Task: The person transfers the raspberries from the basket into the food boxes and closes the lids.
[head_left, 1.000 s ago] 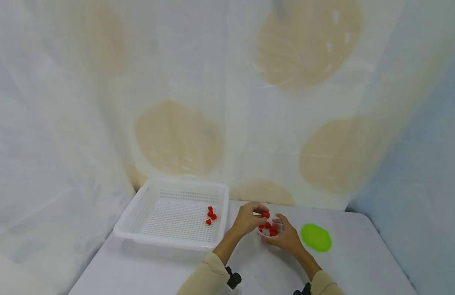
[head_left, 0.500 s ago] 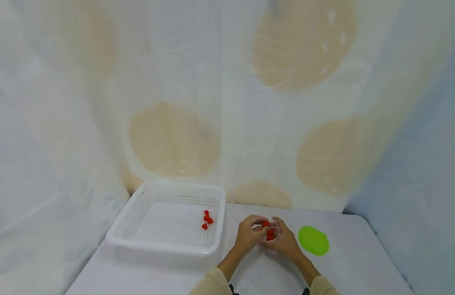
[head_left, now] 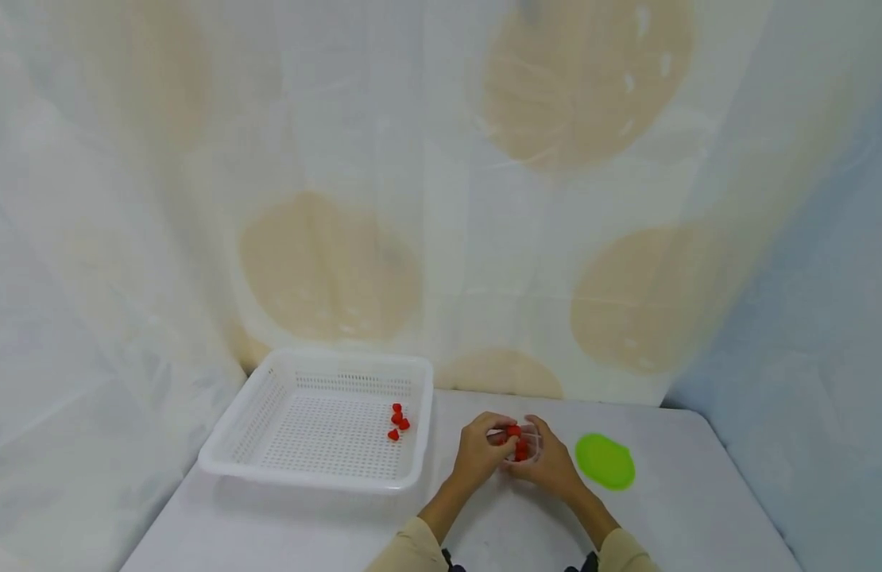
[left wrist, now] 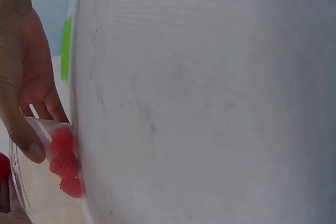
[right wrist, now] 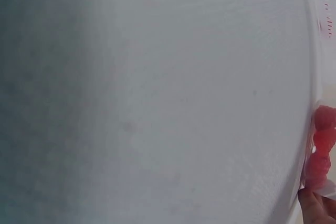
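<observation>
My right hand grips a small clear cup that stands on the white table with several red pieces inside. The cup and the thumb on its wall show in the left wrist view. My left hand pinches one red piece right at the cup's rim, close against the right hand. In the right wrist view the red pieces appear at the right edge, blurred.
A white perforated basket sits to the left of the hands, with three red pieces near its right wall. A green round lid lies flat to the right of the cup. A patterned curtain hangs behind the table.
The left hand, with the red piece pinched, has come down from above the cup to its rim and closed in on the right hand. The cup has stayed in the right hand.
</observation>
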